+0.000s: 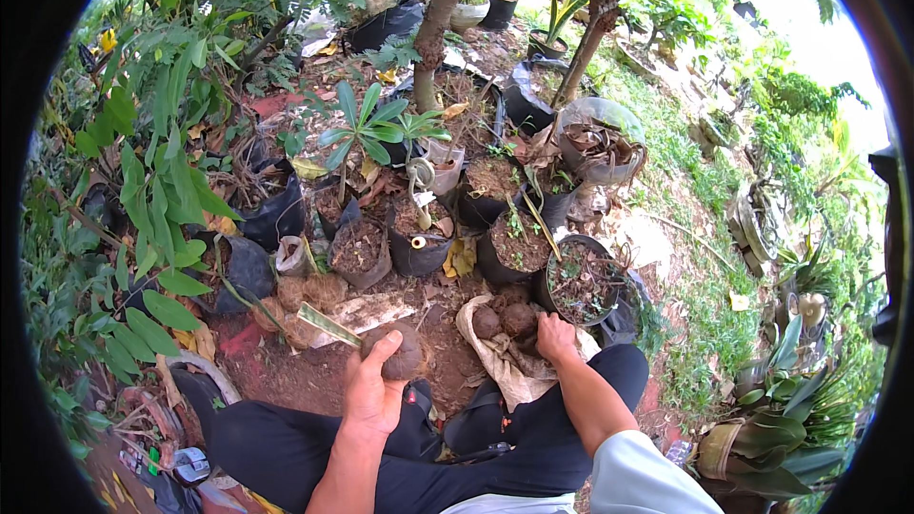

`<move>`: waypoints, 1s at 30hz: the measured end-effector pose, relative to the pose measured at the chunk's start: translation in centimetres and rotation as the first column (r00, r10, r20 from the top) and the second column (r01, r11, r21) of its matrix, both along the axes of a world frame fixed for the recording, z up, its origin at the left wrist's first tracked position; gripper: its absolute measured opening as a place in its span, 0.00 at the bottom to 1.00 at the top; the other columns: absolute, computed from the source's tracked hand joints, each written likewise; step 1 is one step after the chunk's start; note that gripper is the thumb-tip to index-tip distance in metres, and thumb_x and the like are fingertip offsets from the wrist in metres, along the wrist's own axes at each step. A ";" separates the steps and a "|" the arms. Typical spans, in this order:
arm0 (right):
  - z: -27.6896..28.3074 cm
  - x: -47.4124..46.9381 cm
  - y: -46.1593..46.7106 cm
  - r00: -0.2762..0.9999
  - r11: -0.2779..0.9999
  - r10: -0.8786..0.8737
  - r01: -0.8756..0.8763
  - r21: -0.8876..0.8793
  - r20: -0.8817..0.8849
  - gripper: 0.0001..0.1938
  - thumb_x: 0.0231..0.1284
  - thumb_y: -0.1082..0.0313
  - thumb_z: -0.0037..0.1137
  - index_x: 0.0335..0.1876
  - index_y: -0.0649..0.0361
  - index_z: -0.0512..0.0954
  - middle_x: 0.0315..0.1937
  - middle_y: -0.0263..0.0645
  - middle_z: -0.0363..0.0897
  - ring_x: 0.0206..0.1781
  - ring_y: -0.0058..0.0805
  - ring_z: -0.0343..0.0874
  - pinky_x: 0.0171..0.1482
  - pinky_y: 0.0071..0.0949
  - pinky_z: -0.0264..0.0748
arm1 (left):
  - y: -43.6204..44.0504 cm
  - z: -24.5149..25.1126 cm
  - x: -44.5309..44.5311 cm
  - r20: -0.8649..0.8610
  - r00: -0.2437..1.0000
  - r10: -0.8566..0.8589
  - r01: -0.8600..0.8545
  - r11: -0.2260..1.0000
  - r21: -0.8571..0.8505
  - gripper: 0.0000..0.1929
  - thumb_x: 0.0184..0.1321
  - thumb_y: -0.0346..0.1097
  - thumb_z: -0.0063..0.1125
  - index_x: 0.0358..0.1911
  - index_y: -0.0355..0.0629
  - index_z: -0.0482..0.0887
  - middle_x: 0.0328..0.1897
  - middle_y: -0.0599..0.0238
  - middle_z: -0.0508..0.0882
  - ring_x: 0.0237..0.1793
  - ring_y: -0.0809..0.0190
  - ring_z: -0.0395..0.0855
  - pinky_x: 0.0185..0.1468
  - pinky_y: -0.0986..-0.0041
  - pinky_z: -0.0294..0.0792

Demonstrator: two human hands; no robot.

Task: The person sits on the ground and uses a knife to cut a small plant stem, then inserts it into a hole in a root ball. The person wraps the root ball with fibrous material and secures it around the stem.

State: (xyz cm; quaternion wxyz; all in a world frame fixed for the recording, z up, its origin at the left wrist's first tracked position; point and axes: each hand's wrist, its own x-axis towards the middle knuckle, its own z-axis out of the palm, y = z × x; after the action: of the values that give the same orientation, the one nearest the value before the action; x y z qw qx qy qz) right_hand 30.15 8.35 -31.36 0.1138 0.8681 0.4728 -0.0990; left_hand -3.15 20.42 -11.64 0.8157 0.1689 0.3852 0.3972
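My left hand (376,382) grips a brown husked coconut (401,351) above my lap, thumb on its top. A narrow, flat greenish strip (328,326) reaches up and left from beside that coconut; whether my fingers hold it too is hidden. My right hand (559,338) is at the right side of a pale woven sack (510,375), fingers curled down and partly hidden. Two brown coconuts (519,319) (487,323) sit at the sack's mouth, left of my right hand.
Fibrous husks (307,293) lie left on the reddish soil. Soil-filled black grow bags (360,250) line the ground ahead. A black pot (582,282) stands just beyond my right hand. Leafy branches (157,185) overhang the left; a tree trunk (435,28) rises behind.
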 end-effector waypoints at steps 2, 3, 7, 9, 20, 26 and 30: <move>0.9 0.2 -0.2 0.999 0.999 -0.028 0.029 0.041 -0.028 0.14 0.53 0.71 0.56 0.47 0.60 0.77 0.43 0.51 0.82 0.44 0.49 0.86 0.44 0.43 0.82 | 0.1 -0.1 -0.2 -0.019 1.000 0.004 -0.004 1.000 0.012 0.14 0.62 0.34 0.64 0.50 0.41 0.79 0.47 0.63 0.84 0.49 0.60 0.83 0.55 0.52 0.78; 1.5 0.3 -0.3 0.997 0.996 -0.061 0.064 0.067 -0.054 0.13 0.53 0.71 0.56 0.46 0.60 0.77 0.42 0.52 0.82 0.44 0.51 0.86 0.44 0.45 0.82 | 0.1 -0.2 -0.2 -0.011 1.000 0.001 -0.001 1.000 0.006 0.14 0.62 0.34 0.64 0.49 0.41 0.79 0.47 0.63 0.84 0.49 0.60 0.84 0.54 0.52 0.78; 4.4 1.1 -0.6 0.929 0.958 -0.250 0.279 0.071 -0.272 0.19 0.51 0.64 0.61 0.49 0.65 0.79 0.43 0.55 0.84 0.45 0.54 0.85 0.48 0.50 0.81 | -0.1 -0.2 0.1 0.004 1.000 -0.004 0.004 1.000 0.005 0.14 0.62 0.34 0.64 0.49 0.41 0.79 0.46 0.64 0.84 0.48 0.60 0.84 0.53 0.54 0.78; 6.1 1.3 -0.3 0.797 0.899 -0.363 0.435 0.043 -0.484 0.24 0.56 0.65 0.61 0.59 0.65 0.76 0.48 0.49 0.84 0.45 0.49 0.86 0.48 0.45 0.82 | -0.3 0.0 0.2 0.008 1.000 0.005 -0.005 1.000 0.011 0.14 0.62 0.34 0.64 0.49 0.41 0.79 0.46 0.63 0.84 0.48 0.60 0.84 0.53 0.54 0.78; 14.2 -7.3 1.9 0.005 0.623 0.238 0.766 0.157 -0.971 0.21 0.64 0.81 0.56 0.62 0.64 0.71 0.43 0.37 0.82 0.42 0.28 0.84 0.46 0.26 0.80 | -0.5 0.9 0.3 0.039 0.999 -0.013 0.013 1.000 0.002 0.14 0.63 0.30 0.62 0.51 0.40 0.79 0.46 0.64 0.84 0.47 0.63 0.84 0.52 0.62 0.79; 15.2 -8.8 3.4 -0.170 0.525 0.304 0.851 0.016 -0.937 0.10 0.72 0.71 0.51 0.55 0.62 0.75 0.38 0.34 0.80 0.41 0.27 0.83 0.45 0.26 0.78 | -0.7 1.3 0.1 0.058 0.997 0.050 -0.050 0.999 -0.001 0.15 0.60 0.28 0.66 0.49 0.39 0.78 0.45 0.63 0.84 0.45 0.64 0.85 0.49 0.69 0.80; 16.6 -10.3 3.8 0.062 0.552 0.211 0.816 0.171 -0.976 0.11 0.78 0.60 0.46 0.49 0.59 0.76 0.35 0.34 0.80 0.34 0.23 0.78 0.39 0.22 0.74 | -0.8 1.5 -0.1 0.017 1.000 0.004 -0.004 1.000 -0.031 0.16 0.60 0.29 0.66 0.51 0.39 0.78 0.47 0.63 0.83 0.46 0.65 0.84 0.50 0.69 0.79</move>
State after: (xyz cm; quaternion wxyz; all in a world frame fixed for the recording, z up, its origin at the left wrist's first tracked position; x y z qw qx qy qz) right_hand 19.83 12.13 -14.74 -0.6064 0.6278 0.1835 -0.4522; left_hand -3.26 19.64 -10.16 0.8207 0.1520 0.3845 0.3942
